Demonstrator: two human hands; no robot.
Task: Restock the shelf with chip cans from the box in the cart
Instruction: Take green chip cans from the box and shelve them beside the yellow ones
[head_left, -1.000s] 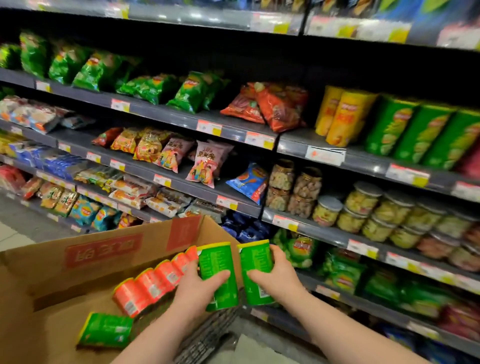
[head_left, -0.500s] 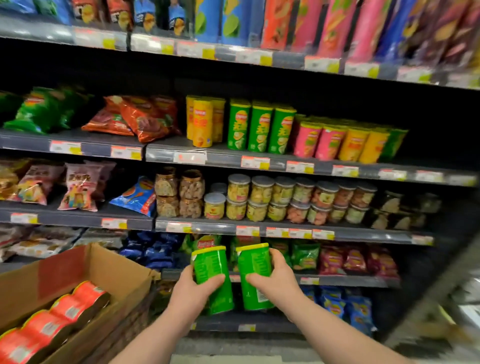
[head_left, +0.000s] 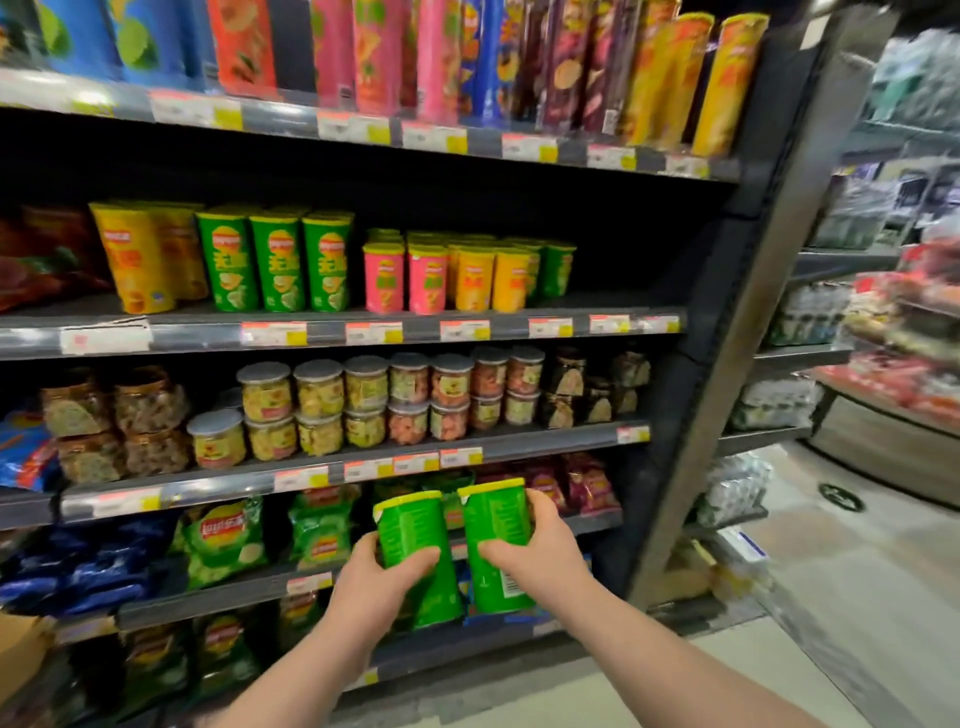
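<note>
My left hand (head_left: 382, 582) grips a green chip can (head_left: 410, 525) with a yellow lid, held upright in front of the lower shelves. Beside it, my right hand (head_left: 540, 551) grips a second green chip can (head_left: 496, 525) of the same kind. The two cans stand almost side by side at chest height. Up on the shelf (head_left: 467, 330) stand rows of chip cans: tall yellow and green ones (head_left: 275, 262) at the left, short pink, orange and green ones (head_left: 467, 275) to the right. Dark bare room lies right of those short cans. A corner of the cardboard box (head_left: 21, 649) shows at the lower left.
The top shelf carries tall tubes (head_left: 571, 62) in many colours. Clear snack jars (head_left: 363, 400) fill the shelf below the cans, and chip bags (head_left: 223, 540) lie lower down. The rack ends at a grey upright (head_left: 748, 322); an aisle floor (head_left: 857, 597) opens to the right.
My view has swung right and up along the shelves, so the box has slid almost out of view at the left. Both hands keep the same hold on the green cans.
</note>
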